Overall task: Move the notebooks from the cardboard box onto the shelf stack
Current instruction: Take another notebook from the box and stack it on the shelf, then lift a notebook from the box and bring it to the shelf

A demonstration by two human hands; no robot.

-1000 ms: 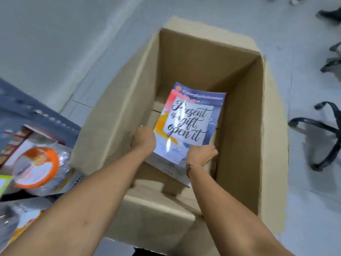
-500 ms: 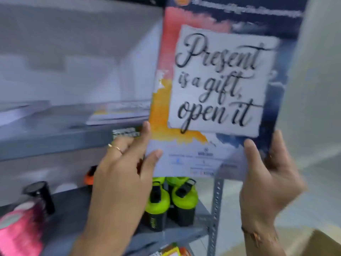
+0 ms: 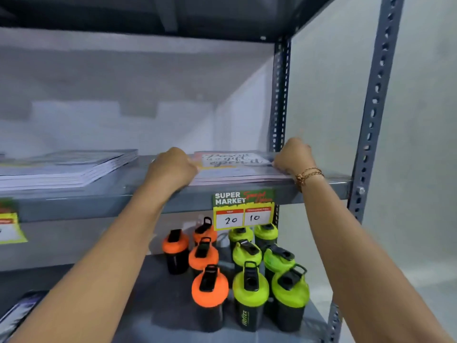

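1. The notebooks [image 3: 235,167] lay flat in a small pile on the grey shelf [image 3: 158,196], at its right end, just beside the rear post [image 3: 279,95].
2. The top cover showed a white panel with dark script, seen nearly edge-on and partly blurred.
3. The left hand [image 3: 173,167] was curled against the pile's left edge, fingers folded in and touching the pile.
4. The right hand [image 3: 291,154] was curled over the pile's right edge, also touching it; a thin gold bracelet [image 3: 309,174] sat on that wrist.
5. Both hands were closed on the sides of the pile, one at each side; whether they squeezed it or only rested on it, I could not tell.
6. A second, lower stack [image 3: 71,169] of similar books lay further left on the same shelf, well apart from the first.
7. A price tag [image 3: 243,210] hung from the shelf's front lip under the pile, reading "SUPER MARKET", "20" and "10".
8. On the shelf below stood orange bottles [image 3: 205,268] on the left and green bottles [image 3: 267,271] just beside them on the right, all upright with black caps.
9. The front post [image 3: 373,107] rose at the right, against a pale wall.
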